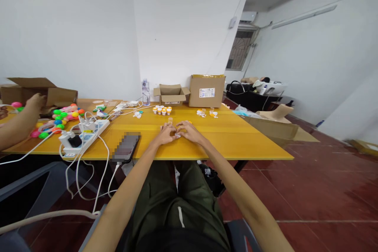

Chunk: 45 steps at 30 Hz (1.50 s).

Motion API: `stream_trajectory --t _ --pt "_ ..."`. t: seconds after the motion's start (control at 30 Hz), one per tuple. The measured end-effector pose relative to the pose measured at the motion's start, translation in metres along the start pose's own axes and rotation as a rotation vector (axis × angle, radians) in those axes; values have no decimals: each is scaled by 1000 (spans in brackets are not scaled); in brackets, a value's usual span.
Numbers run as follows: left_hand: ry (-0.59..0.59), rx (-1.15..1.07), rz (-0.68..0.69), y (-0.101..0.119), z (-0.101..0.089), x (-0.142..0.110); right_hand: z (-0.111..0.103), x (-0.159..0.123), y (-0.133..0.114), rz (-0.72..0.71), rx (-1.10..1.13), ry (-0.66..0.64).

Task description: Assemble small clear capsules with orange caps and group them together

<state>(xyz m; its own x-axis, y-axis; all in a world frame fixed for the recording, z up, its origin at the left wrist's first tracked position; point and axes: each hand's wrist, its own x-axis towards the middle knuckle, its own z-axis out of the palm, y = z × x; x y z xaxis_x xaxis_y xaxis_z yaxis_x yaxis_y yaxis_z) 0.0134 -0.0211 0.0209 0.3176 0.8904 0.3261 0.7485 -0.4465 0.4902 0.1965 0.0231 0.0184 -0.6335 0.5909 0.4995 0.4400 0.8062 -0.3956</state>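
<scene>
My left hand (pixel 165 134) and my right hand (pixel 189 131) meet over the near middle of the table. Between their fingertips is a small white piece (pixel 177 135), too small to make out in detail. Fingers of both hands are bent and closed around it. Just beyond my left fingers stands a small clear cup (pixel 170 119). A bit of orange (pixel 190 122) shows behind my right hand, mostly hidden. Farther back, several small white-and-orange capped containers (pixel 162 110) are grouped together. Loose white and orange parts (pixel 201 113) lie to the right, below a closed carton.
Left of me are a phone (pixel 126 147) on a cable, a power strip (pixel 86 138) with plugs, and colourful balls (pixel 60 118). Another person's arm (pixel 22 126) reaches into an open box (pixel 62 96). A bottle (pixel 145 92), small open box (pixel 171 94) and closed carton (pixel 206 91) line the back.
</scene>
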Motion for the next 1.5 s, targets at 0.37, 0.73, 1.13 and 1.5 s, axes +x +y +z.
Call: stream_trajectory --t 0.37,0.73,1.13,1.5 --pt "-19 19 -1 0 -1 1 -1 13 -8 -48 -102 -90" --pt "0 -8 -12 -1 0 2 10 10 -9 129 -81 -9" --pt "17 -35 -22 1 -2 1 11 9 -6 60 -118 -19" --pt "368 -178 -143 -8 -11 1 -4 7 -2 71 -87 50"
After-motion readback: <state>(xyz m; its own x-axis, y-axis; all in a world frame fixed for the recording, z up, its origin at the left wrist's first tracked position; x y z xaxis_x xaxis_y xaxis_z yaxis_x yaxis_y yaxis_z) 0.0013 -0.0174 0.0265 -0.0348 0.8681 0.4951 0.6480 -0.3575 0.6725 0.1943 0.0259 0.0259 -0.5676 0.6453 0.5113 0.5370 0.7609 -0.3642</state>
